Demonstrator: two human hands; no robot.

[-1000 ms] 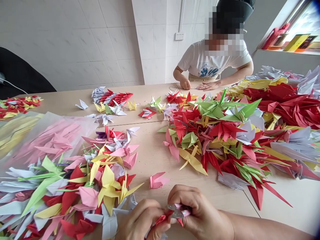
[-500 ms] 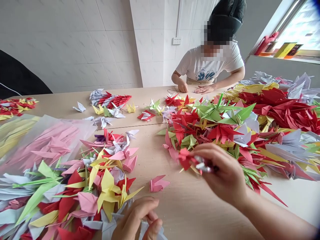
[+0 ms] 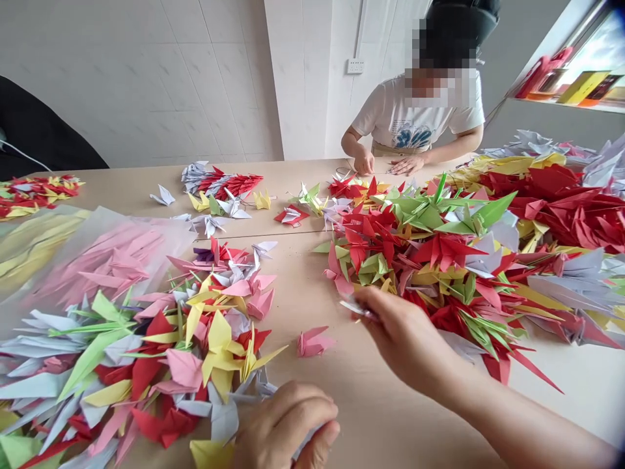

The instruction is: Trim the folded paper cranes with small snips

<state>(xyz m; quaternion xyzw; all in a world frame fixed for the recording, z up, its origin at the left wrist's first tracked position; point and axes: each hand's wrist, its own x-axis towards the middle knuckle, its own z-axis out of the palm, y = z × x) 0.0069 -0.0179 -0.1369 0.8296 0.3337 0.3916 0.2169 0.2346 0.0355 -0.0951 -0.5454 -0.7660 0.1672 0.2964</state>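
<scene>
My right hand (image 3: 395, 326) is closed in a pinch beside the right-hand pile of folded paper cranes (image 3: 439, 251). A small whitish, slender object (image 3: 359, 309) sticks out between its fingertips; its kind is not clear. My left hand (image 3: 288, 420) is curled at the lower edge of the view, with a pale whitish piece (image 3: 308, 440) showing partly between its fingers and thumb. To its left spreads another heap of paper cranes (image 3: 170, 371) in yellow, red, pink, green and pale blue. A single pink crane (image 3: 315, 341) lies on the table between my hands.
Plastic bags (image 3: 170, 241) with pink and yellow folded paper lie at the left. A bundle of grey and red cranes (image 3: 222, 182) rests farther back, near several loose ones. Across the table (image 3: 288, 312) a person (image 3: 415, 124) in a white shirt works with both hands.
The red paper piece at my right fingertips no longer shows there, and that hand has turned palm down. My left hand has shifted right and curled more. The view has tilted slightly.
</scene>
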